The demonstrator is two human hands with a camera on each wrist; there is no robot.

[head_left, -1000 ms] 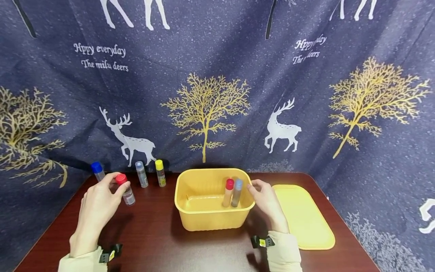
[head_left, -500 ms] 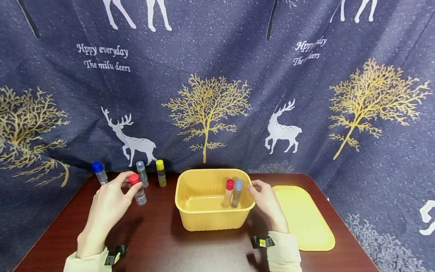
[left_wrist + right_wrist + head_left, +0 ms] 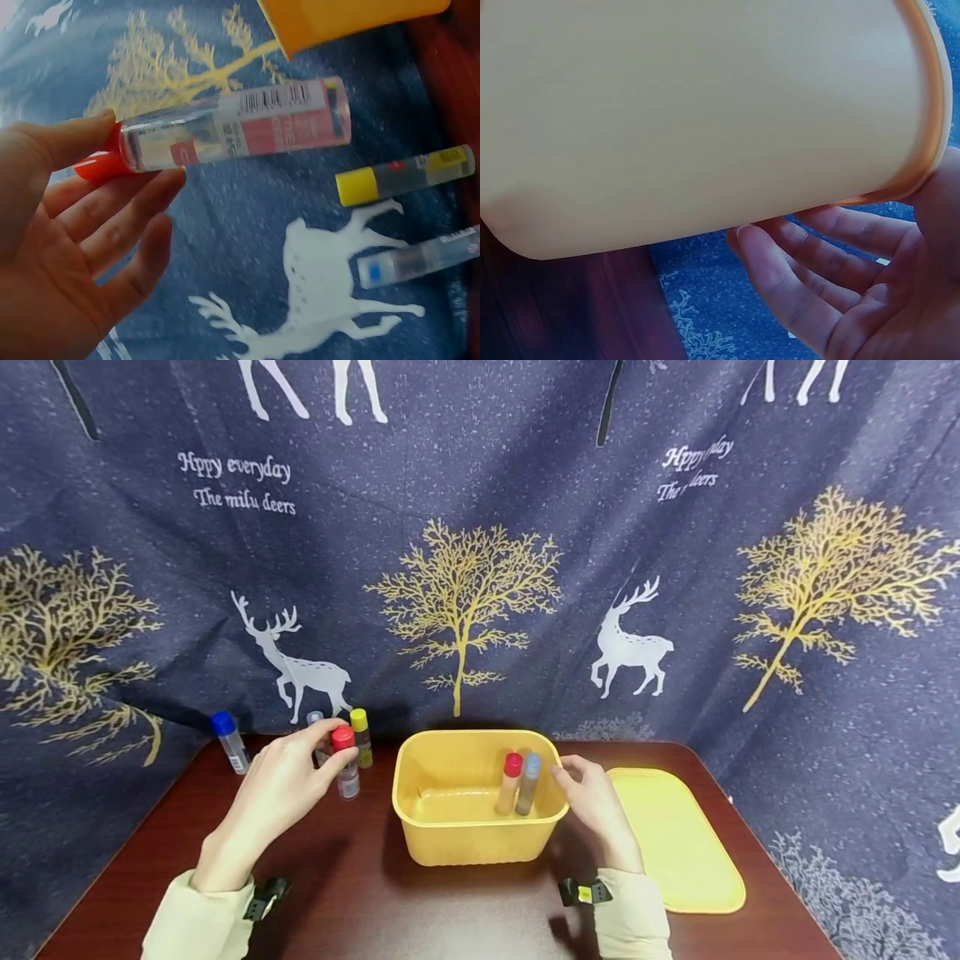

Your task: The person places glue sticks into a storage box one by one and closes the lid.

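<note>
My left hand (image 3: 287, 774) pinches a red-capped clear tube (image 3: 347, 774) by its cap, above the table and left of the box. In the left wrist view the tube (image 3: 232, 124) shows a barcode and a pink and white label. Thumb and fingers of my right hand (image 3: 596, 802) hold the right rim of a yellow plastic box (image 3: 480, 845). The right wrist view shows the box wall (image 3: 705, 127) filling most of the picture, with fingers against its outside. Inside the box, on its right side, stand a red-capped tube (image 3: 509, 783) and a pale-blue-capped tube (image 3: 528, 785).
A blue-capped tube (image 3: 231, 743) stands at the table's back left. Behind my left hand are a yellow-capped tube (image 3: 362, 739) and a partly hidden pale-capped tube (image 3: 315, 718). A flat yellow lid (image 3: 675, 843) lies right of the box. A patterned cloth (image 3: 480, 468) hangs behind.
My left hand has carried the red-capped tube rightward, closer to the box, and now partly covers the pale-capped tube. My right hand stays at the box rim.
</note>
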